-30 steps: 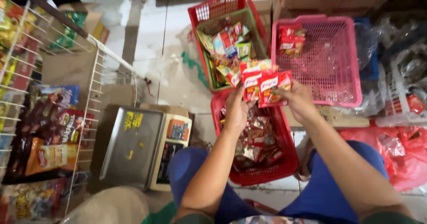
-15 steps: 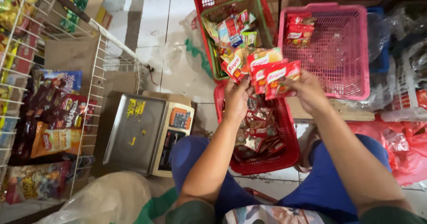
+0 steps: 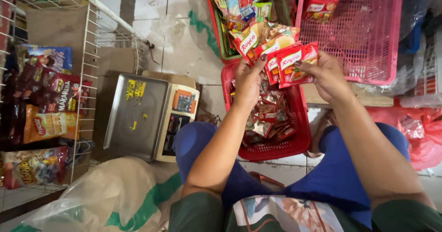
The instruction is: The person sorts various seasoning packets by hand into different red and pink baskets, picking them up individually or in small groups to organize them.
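My left hand (image 3: 248,82) and my right hand (image 3: 326,75) hold a fanned bunch of small red and yellow seasoning sachets (image 3: 276,52) above a red plastic basket (image 3: 299,142). That basket stands between my knees and holds several more loose sachets (image 3: 269,117). My left thumb presses the front of the bunch. My right fingers pinch the rightmost red sachet (image 3: 297,64).
A pink mesh basket (image 3: 373,34) with red packets stands at the back right. A second red basket (image 3: 214,29) holds mixed packets. A metal weighing scale (image 3: 142,117) sits to my left. A white wire rack (image 3: 87,66) of snack bags stands at far left, a sack (image 3: 115,199) below.
The view has tilted down and closer. My hands have kept hold of the sachets and spread them a little wider over the red basket.
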